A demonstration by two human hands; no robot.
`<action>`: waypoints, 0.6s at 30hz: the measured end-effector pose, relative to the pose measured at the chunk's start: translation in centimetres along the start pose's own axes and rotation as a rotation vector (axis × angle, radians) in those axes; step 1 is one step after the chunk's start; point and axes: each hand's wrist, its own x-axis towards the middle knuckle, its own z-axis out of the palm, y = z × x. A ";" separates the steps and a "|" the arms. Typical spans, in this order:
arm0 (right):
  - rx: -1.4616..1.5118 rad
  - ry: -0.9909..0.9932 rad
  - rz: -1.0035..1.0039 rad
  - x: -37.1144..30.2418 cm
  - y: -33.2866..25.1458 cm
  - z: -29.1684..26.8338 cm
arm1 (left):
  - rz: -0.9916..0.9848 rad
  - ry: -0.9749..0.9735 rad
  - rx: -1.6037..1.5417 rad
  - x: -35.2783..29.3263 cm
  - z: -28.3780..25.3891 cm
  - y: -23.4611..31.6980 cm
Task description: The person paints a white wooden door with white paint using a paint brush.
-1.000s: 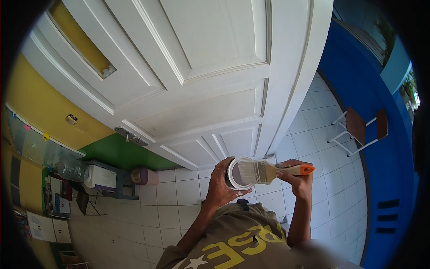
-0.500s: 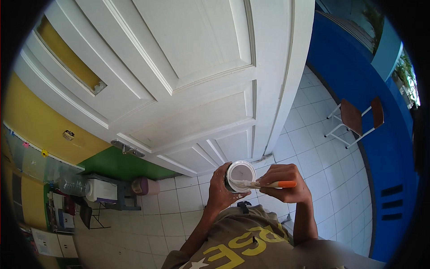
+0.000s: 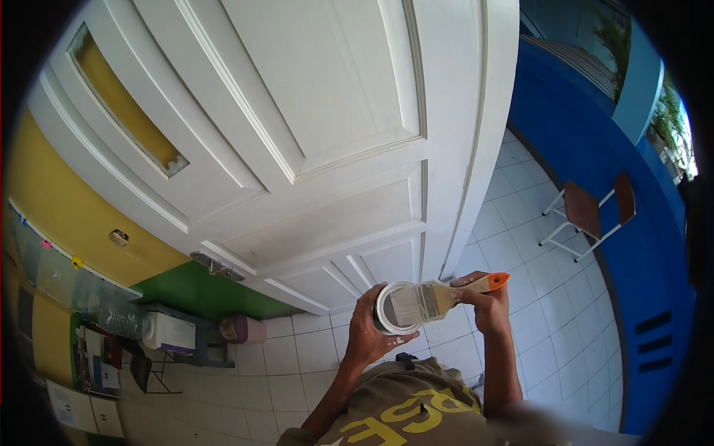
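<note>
- Now, in the head view, my left hand (image 3: 364, 327) is closed partway around a small can (image 3: 381, 312), as wide as its side requires: fingers (image 3: 360, 311) along the left, thumb (image 3: 403, 339) across the near side. White spots mark the skin there.
- The can sits in front of my belly, its mouth and white rim turned up toward me.
- My right hand (image 3: 483, 301) is pinched shut on a wide brush (image 3: 442, 301), just right of the can, gripping it where the pale handle (image 3: 485, 285) meets the head. The handle's orange end sticks out past my fingers, up and to the right.
- The brush's bristles (image 3: 407, 306), coated white, lie over the can's mouth and cross the right side of its rim. They cover much of the opening; I cannot tell how deep their tips go.
- Just beyond both hands stands a white panelled door (image 3: 335, 193), filling most of the upper part; a metal lever (image 3: 217, 265) is on its left.
- White tiles (image 3: 312, 353) spread below, partly blocked by my brown shirt (image 3: 424, 409).
- Well off to the right, a chair (image 3: 584, 209) stands by a blue wall (image 3: 632, 260).
- To the left, near a green and yellow wall (image 3: 175, 293), are a rounded bin (image 3: 242, 329), a grey stool (image 3: 216, 351) and a big clear bottle (image 3: 123, 318).
</note>
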 end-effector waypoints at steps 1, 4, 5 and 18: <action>0.003 0.000 -0.008 0.1 0.1 0.1 | 0.008 0.000 0.002 0.0 0.2 -0.1; 0.133 0.074 0.007 0.2 0.4 0.1 | -0.185 0.008 -0.517 0.2 0.3 0.3; 0.084 0.059 0.002 0.2 0.5 0.0 | -0.092 0.005 -0.291 0.3 0.0 0.2; 0.320 0.133 0.072 2.3 2.4 -0.7 | -0.051 0.036 -0.260 2.0 -0.9 -1.0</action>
